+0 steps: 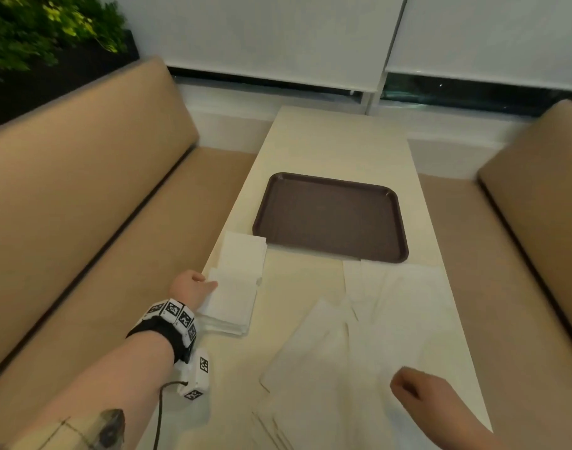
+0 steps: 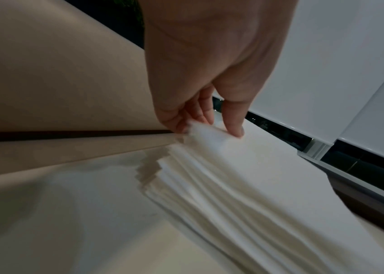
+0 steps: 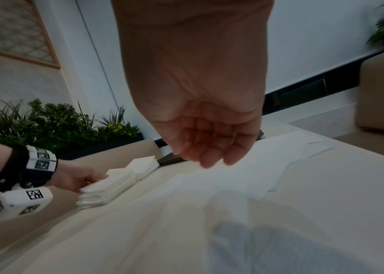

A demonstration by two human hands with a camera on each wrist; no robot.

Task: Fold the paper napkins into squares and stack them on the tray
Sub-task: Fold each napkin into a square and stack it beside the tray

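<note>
A stack of folded white napkins (image 1: 231,303) lies near the table's left edge, with a second stack (image 1: 244,251) just behind it. My left hand (image 1: 197,282) is at the near stack's left side. In the left wrist view the left hand (image 2: 209,128) pinches the top napkin's lifted edge (image 2: 212,137), thumb above and fingers beneath. A brown tray (image 1: 330,216) sits in the middle of the table with nothing on it. Several unfolded napkins (image 1: 343,345) are spread at the front right. My right hand (image 1: 408,384) hovers over them, fingers (image 3: 209,157) loosely curled and holding nothing.
The pale table (image 1: 336,141) is long and narrow. Tan padded benches (image 1: 99,190) run along both sides. A planter with green foliage (image 1: 44,30) stands behind the left bench. White blinds (image 1: 278,34) hang beyond the table's far end.
</note>
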